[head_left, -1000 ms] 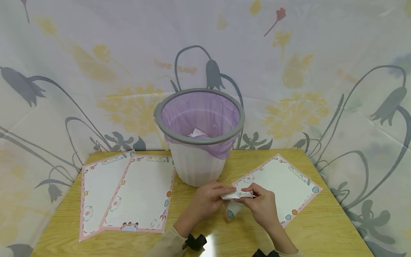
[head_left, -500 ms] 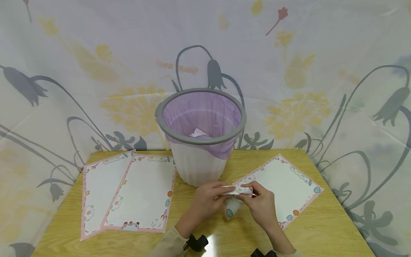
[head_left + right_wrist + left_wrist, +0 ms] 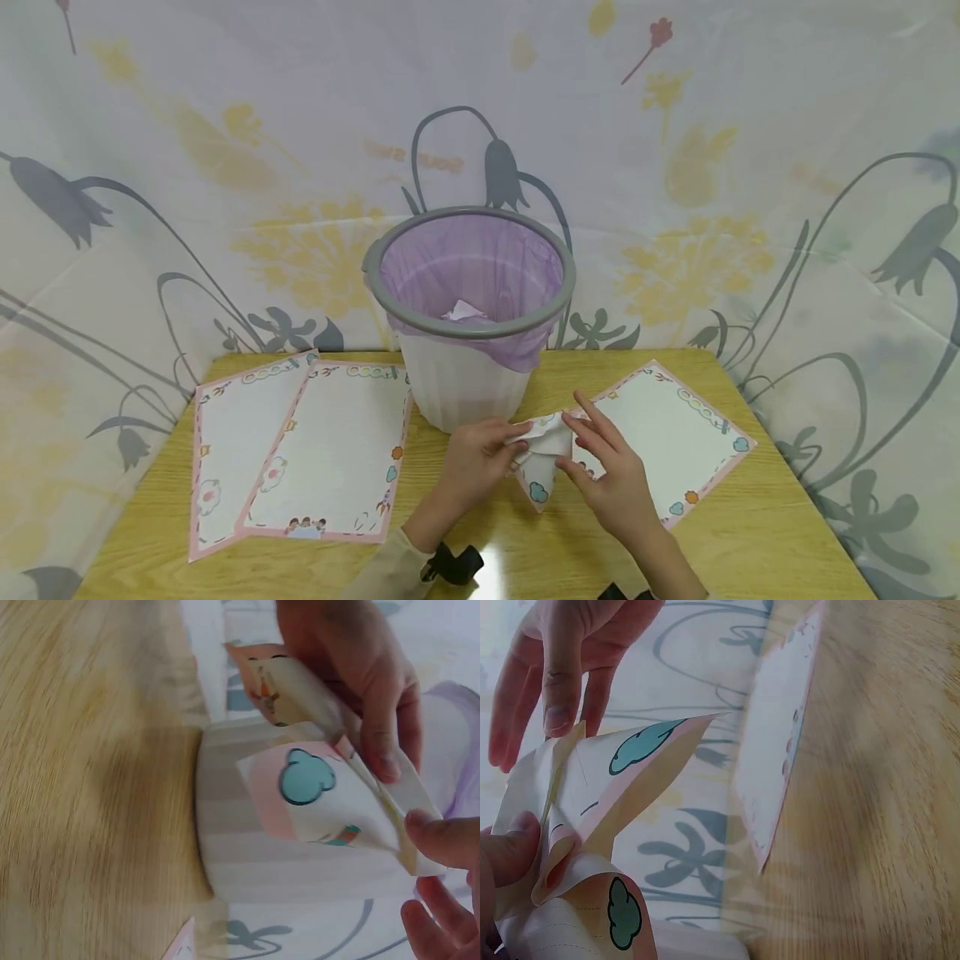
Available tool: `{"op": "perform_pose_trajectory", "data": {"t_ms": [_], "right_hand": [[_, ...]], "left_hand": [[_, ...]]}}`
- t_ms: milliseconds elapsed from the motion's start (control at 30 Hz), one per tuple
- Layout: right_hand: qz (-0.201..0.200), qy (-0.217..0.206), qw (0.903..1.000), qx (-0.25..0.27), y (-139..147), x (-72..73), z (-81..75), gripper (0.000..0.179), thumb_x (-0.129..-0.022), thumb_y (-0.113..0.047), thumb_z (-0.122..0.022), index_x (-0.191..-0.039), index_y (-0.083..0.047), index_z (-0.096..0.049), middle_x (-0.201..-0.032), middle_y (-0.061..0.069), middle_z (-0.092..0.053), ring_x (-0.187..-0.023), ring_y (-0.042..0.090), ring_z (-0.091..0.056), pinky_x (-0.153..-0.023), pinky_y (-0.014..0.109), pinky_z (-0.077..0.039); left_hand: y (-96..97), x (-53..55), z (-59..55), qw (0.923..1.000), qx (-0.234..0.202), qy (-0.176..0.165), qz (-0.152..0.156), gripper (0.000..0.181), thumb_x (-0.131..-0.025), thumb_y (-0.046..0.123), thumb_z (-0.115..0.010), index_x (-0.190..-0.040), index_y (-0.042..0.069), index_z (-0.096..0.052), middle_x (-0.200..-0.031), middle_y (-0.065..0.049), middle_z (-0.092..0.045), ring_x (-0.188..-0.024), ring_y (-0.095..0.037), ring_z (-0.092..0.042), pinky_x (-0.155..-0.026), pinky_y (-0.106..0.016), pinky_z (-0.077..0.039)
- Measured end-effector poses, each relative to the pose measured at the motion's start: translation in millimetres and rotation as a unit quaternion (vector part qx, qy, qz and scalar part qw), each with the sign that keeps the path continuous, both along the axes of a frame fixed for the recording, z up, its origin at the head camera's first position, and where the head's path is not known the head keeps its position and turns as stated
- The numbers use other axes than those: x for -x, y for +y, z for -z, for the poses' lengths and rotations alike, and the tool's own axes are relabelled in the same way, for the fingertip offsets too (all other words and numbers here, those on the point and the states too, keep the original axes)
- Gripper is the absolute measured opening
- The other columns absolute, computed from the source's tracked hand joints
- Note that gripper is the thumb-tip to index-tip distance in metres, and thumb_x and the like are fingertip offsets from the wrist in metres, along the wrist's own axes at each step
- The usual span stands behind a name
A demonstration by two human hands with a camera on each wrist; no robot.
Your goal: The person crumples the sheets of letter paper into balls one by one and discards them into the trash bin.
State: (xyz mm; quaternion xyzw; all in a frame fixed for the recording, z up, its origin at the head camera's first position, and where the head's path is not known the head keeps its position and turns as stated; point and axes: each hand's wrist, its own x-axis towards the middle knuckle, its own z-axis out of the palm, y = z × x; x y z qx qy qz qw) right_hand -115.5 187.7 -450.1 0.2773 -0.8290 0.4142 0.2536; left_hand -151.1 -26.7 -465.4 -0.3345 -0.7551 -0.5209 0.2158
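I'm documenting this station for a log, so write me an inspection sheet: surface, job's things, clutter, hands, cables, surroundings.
Surface: wood-grain table.
Job's things: creased paper, held above the table.
Clutter: two overlapping sheets at left; single sheet at right; bin with purple liner and white paper scrap inside.
Hands: left hand pinches the creased paper; right hand touches it, fingers spread.
Cables: nothing seen.
Surroundings: floral backdrop behind.

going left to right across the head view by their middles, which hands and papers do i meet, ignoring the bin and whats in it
leftmost sheet → overlapping sheet → left hand → folded paper → right hand → rightmost sheet
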Motion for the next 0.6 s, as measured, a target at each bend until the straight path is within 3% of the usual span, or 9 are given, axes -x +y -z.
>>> {"op": "perform_pose_trajectory", "data": {"t_ms": [67,167,367,467,600], "right_hand": [[-0.001,0.013,0.9993,-0.036,-0.6,-1.3,1.8,0.079,-0.069,0.003,-0.087,-0.141,0.000,-0.054,-0.154,0.017,-0.039,-0.128,0.024,-0.053,-0.096,0.018,-0.046],[-0.006,0.021,0.9968,-0.077,-2.0,-2.8,1.8,0.091,-0.067,-0.007,-0.089,-0.147,0.000,-0.046,-0.157,0.016,-0.034,-0.131,0.029,-0.050,-0.101,0.017,-0.040],[0.014,0.069,0.9893,-0.127,-7.0,-1.1,-4.6,0.106,-0.058,-0.010,-0.094,-0.150,-0.002,-0.042,-0.158,0.014,-0.033,-0.121,0.033,-0.057,-0.096,0.018,-0.045],[0.017,0.075,0.9905,-0.114,-9.1,0.1,-5.7,0.104,-0.055,-0.002,-0.095,-0.147,-0.001,-0.046,-0.156,0.014,-0.037,-0.120,0.035,-0.058,-0.096,0.019,-0.045],[0.014,0.064,0.9957,-0.066,-8.2,1.3,-3.1,0.089,-0.056,0.007,-0.092,-0.138,0.001,-0.056,-0.148,0.017,-0.048,-0.118,0.037,-0.059,-0.097,0.017,-0.043]], "left_hand": [[0.4,-0.9,-1.9,0.9997,-0.017,-0.015,0.007,0.024,-0.083,0.006,-0.079,-0.106,0.001,-0.077,-0.088,-0.008,-0.074,-0.068,-0.007,-0.066,-0.057,-0.016,-0.051],[0.1,-3.0,-4.2,0.9955,-0.051,-0.068,0.044,0.023,-0.086,0.006,-0.076,-0.107,-0.002,-0.075,-0.090,-0.011,-0.074,-0.063,-0.011,-0.066,-0.055,-0.020,-0.053],[0.0,-8.2,-8.8,0.9740,-0.108,-0.176,0.093,0.022,-0.088,0.000,-0.072,-0.109,-0.008,-0.072,-0.100,-0.018,-0.073,-0.071,-0.021,-0.071,-0.061,-0.027,-0.058],[2.2,-11.5,-10.7,0.9680,-0.122,-0.194,0.102,0.022,-0.087,-0.002,-0.072,-0.108,-0.008,-0.072,-0.103,-0.019,-0.072,-0.079,-0.019,-0.071,-0.065,-0.029,-0.059],[6.5,-13.1,-8.0,0.9666,-0.129,-0.185,0.121,0.022,-0.087,-0.003,-0.071,-0.108,-0.009,-0.073,-0.098,-0.019,-0.073,-0.076,-0.015,-0.069,-0.063,-0.031,-0.059]]}}
